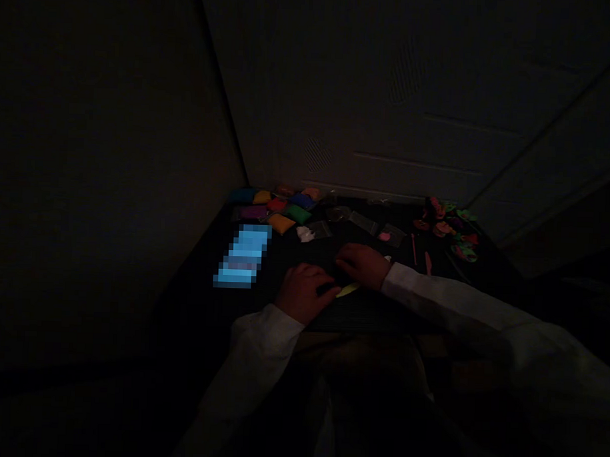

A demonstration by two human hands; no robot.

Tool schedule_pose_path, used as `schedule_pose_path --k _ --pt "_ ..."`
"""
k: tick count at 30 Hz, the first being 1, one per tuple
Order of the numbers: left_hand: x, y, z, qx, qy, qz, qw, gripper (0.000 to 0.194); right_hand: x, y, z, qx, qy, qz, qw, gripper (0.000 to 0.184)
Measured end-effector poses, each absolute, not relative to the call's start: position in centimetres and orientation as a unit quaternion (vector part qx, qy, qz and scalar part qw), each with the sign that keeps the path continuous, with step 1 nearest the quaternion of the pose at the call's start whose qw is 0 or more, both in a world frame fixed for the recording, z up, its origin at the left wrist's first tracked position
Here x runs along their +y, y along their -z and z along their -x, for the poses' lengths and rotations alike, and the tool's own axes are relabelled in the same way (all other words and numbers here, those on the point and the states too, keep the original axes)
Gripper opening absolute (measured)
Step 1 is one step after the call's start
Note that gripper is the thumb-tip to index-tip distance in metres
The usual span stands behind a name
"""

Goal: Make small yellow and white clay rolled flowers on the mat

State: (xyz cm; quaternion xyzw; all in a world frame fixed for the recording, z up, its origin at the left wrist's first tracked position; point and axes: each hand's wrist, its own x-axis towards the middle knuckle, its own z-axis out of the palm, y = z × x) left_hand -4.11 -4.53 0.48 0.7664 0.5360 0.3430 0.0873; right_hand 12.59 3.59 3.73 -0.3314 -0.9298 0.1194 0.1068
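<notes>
The scene is very dark. My left hand [303, 292] rests curled on a dark mat [367, 310] on a low dark table. My right hand [362, 264] lies just beyond it, palm down with fingers bent over a pale yellow piece [347, 290] that shows between the two hands. Whether either hand grips the piece is hidden in the dark. Both arms wear white sleeves.
A glowing blue phone screen [242, 256] lies left of the hands. Several coloured clay packets [278, 207] sit at the back left, clear bags [365, 224] at the back middle, small coloured clay shapes [448, 227] and pink tools [420, 252] at the right. A wall stands behind.
</notes>
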Motion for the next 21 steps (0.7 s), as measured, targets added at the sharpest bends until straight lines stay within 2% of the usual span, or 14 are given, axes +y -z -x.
schedule_pose_path --k 3,12,17,21 --pt "-5.2 -0.5 3.3 0.536 -0.304 -0.783 0.084 0.026 2.6 -4.0 -14.3 -0.934 -0.131 0.321 0.084 0.026" --pt "-4.7 -0.5 2.8 0.531 -0.272 -0.798 0.088 0.017 1.0 -3.2 -17.2 -0.932 -0.14 0.324 0.08 0.024" --pt "-4.3 -1.0 3.6 0.54 -0.322 -0.773 0.086 0.025 1.9 -3.9 -15.9 -0.923 -0.099 0.354 0.112 0.032" --pt "-3.6 -2.2 5.2 0.578 -0.404 -0.707 0.06 0.021 3.0 -4.7 -13.1 -0.935 -0.037 0.335 0.109 0.038"
